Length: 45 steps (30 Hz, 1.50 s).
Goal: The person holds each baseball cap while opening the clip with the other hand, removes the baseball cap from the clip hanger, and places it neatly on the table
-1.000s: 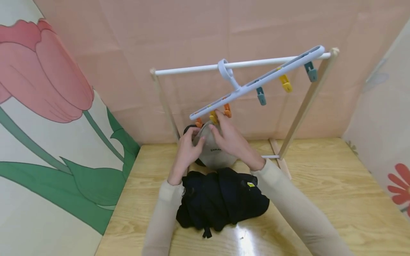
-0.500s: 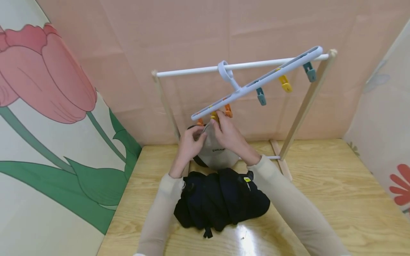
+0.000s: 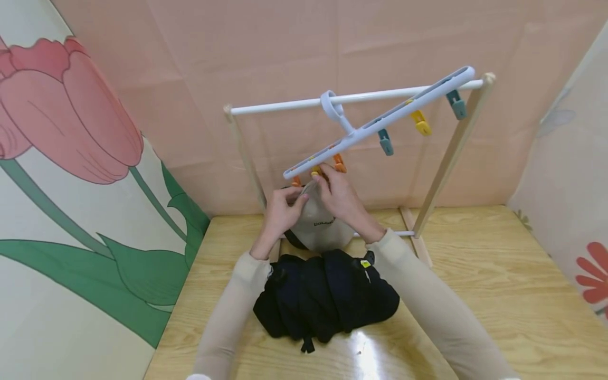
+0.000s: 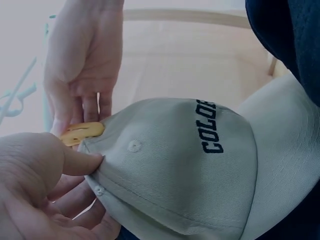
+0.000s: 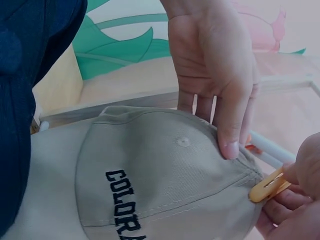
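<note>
A beige baseball cap with dark lettering hangs brim down under the low left end of a pale blue clip hanger. My left hand pinches the top of its crown between thumb and fingers. With thumb and fingertips, my right hand grips a yellow clip on the hanger. In the left wrist view the tip of the yellow clip meets the crown's peak beside my left thumb. The right wrist view shows the yellow clip overlapping the cap fabric.
A white rod on wooden posts carries the hanger by its ring. An orange clip and other coloured clips hang along it. Bundled black cloth lies on the wooden table beneath my forearms. A pink backdrop stands behind.
My right thumb has come up from the cap to the yellow clip, and that hand now covers most of it. My left hand has brought the crown's peak slightly right, up to the clip.
</note>
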Available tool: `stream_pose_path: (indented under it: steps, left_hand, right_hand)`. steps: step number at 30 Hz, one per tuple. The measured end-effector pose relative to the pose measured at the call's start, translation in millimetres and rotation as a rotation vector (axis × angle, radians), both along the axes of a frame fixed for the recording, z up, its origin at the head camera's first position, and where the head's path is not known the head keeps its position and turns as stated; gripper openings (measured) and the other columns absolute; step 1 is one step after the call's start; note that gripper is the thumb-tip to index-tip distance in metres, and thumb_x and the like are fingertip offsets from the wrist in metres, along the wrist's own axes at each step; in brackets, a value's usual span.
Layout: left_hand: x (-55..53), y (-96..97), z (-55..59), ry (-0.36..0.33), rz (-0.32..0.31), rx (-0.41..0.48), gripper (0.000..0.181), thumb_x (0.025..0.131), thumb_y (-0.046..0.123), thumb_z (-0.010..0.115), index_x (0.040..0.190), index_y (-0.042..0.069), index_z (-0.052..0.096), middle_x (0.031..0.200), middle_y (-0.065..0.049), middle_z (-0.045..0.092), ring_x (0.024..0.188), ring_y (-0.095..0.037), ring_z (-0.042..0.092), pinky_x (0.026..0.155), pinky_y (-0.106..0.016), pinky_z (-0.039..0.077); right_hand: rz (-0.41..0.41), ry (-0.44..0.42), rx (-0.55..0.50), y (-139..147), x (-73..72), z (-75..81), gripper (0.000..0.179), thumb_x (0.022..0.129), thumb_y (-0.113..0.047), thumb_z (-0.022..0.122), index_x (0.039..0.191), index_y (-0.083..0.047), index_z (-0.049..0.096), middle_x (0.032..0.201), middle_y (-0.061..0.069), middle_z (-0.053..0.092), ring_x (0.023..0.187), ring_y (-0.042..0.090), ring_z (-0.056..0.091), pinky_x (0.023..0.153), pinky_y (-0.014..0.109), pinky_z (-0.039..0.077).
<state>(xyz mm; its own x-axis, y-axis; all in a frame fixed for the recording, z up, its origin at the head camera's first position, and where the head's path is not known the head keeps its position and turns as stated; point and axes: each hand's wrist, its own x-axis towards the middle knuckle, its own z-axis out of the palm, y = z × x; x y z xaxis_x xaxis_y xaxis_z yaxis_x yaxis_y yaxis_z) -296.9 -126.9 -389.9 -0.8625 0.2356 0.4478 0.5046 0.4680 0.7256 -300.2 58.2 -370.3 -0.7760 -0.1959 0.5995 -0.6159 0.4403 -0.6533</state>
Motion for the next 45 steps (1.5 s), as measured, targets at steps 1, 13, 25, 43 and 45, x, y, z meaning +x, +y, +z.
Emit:
stream_pose_path:
  steps: [1,13,25,43,45]
  left_hand:
    - [-0.3,-0.3,-0.3,0.011,0.006,0.001,0.021,0.102,0.009,0.072,0.117,-0.002,0.08,0.107,-0.019,0.081,0.097,-0.031,0.08,0.087,-0.044,0.065]
    - [0.6,-1.4,-2.2,0.043,0.021,0.036,0.02,0.101,0.009,0.074,0.117,-0.001,0.081,0.107,-0.018,0.081,0.097,-0.029,0.081,0.085,-0.044,0.065]
    - [0.6,-2.8,-2.5,0.062,0.035,0.047,0.02,0.099,0.008,0.075,0.116,-0.001,0.081,0.106,-0.017,0.081,0.096,-0.029,0.081,0.085,-0.045,0.065]
    - [1.8,-1.4,-7.6,0.045,0.032,0.039,0.019,0.101,0.009,0.073,0.116,0.001,0.082,0.106,-0.016,0.082,0.095,-0.028,0.08,0.082,-0.043,0.065]
    - [0.9,-1.2,-8.1,0.049,0.031,0.037,0.019,0.1,0.009,0.073,0.116,0.0,0.082,0.105,-0.016,0.082,0.094,-0.028,0.08,0.082,-0.043,0.065]
  right_hand:
    - [-0.002,0.004,-0.009,-0.3,-0.7,-0.6,0.02,0.112,-0.01,0.053,0.118,0.004,0.067,0.086,0.015,0.061,0.061,0.022,0.048,0.06,0.034,0.041]
    - [-0.021,-0.024,-0.125,-2.0,-4.5,-2.7,0.025,0.111,-0.011,0.057,0.118,0.005,0.075,0.11,0.022,0.078,0.083,0.029,0.067,0.07,0.038,0.051]
    - [-0.103,-0.052,-0.146,-8.9,-5.2,0.0,0.025,0.108,-0.013,0.063,0.122,0.001,0.078,0.107,0.016,0.081,0.095,0.027,0.075,0.078,0.041,0.057]
    - [-0.094,-0.08,-0.172,-8.2,-5.5,1.1,0.027,0.108,-0.013,0.065,0.128,0.001,0.076,0.109,0.016,0.081,0.1,0.031,0.078,0.083,0.045,0.062]
    - [-0.092,-0.071,-0.173,-8.1,-5.9,1.6,0.027,0.108,-0.013,0.065,0.129,0.001,0.076,0.109,0.017,0.081,0.101,0.031,0.078,0.085,0.047,0.063]
